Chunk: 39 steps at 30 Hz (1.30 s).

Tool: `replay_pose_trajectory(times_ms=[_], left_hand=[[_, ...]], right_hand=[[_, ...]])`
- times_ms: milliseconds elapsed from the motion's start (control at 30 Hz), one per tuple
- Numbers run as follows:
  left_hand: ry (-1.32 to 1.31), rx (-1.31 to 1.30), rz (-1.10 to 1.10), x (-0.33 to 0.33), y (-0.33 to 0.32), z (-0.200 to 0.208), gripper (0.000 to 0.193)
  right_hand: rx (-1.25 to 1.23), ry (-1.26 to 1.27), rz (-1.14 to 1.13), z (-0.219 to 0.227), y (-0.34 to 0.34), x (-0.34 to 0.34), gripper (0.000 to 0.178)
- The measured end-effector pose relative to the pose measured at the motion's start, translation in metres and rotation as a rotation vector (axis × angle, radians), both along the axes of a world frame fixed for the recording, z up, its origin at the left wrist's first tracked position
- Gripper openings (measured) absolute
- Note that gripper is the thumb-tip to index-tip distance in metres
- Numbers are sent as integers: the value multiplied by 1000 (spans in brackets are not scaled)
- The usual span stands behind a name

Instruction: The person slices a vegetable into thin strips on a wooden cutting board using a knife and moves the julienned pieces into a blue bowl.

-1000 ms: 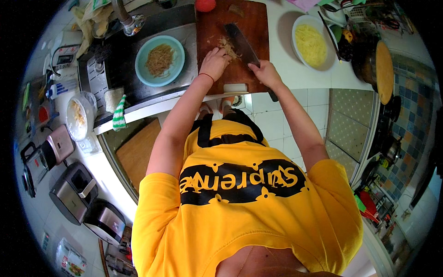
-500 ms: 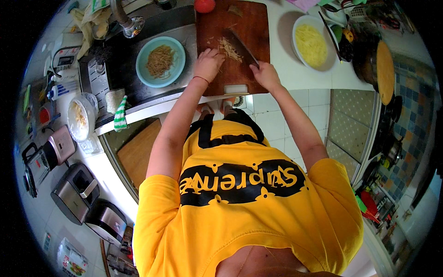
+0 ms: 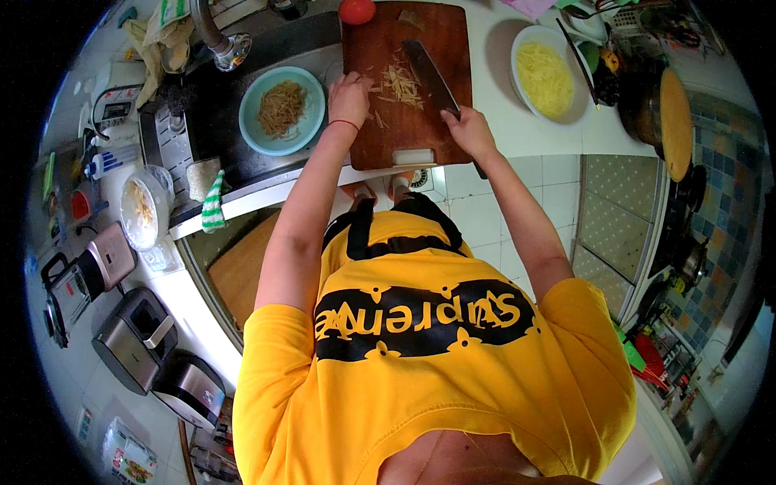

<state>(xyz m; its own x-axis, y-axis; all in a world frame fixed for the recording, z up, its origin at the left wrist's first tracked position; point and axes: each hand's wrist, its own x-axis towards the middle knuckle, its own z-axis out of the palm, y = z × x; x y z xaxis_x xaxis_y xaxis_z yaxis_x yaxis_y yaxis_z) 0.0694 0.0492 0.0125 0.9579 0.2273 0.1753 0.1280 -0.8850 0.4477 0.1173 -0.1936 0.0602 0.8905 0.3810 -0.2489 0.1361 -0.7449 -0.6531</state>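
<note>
Head view, left to right. Pale blue bowl [image 3: 250, 129] sits in the sink [image 3: 326, 48] against its right side, brown shreds [image 3: 281, 108] inside. Left hand [image 3: 349, 99] is over the board's left edge, fingers loosely bent, spread narrow; can't tell if anything's pinched under them. Red round item [image 3: 356, 11], tomato-like, at the far left corner of the cutting board [image 3: 453, 48]. Loose pile of cut pale-brown strips [image 3: 400, 86] mid-board, a few stray bits nearer the left hand. Knife [image 3: 431, 73] just right of the pile, tip pointing at the far edge; right hand [image 3: 470, 133] is closed on its handle at the right edge, toward the near corner. Past that edge, on the counter [image 3: 497, 133]: 1 white bowl [image 3: 581, 101] of yellow shreds [image 3: 543, 79].

My read: shredding step, between strokes or gathering strips (1 frame won't settle which). 2 needs for any further cut: left fingertips curled back onto the pile, clear of the edge, and the blade square to the board.
</note>
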Motion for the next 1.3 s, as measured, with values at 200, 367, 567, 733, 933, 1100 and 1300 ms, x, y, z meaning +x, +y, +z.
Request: replay_pose_trajectory(times_ms=[200,367,567,733,933,1100,1300], left_hand=[[12,18,-43,12,-17,3,27],[112,45,-28,35,-31,9,24],[235,-94,-109,44,-15,11,18],[169,-474,-26,20,26,5,17],[206,-684,7,-10,53,22,13],[174,-681,-188,-11,39,6,11],[192,-352,-189,1,25,-8,15]], right_hand=[[-14,-38,-11,3,0,3,32],[-82,-38,-35,8,-7,5,34],[-82,-23,-29,3,-17,-1,32],[-13,20,12,2,-12,-9,32],[-132,270,318,5,7,-10,33],[-151,181,234,-8,14,2,33],[-64,90,147,-4,10,6,33]])
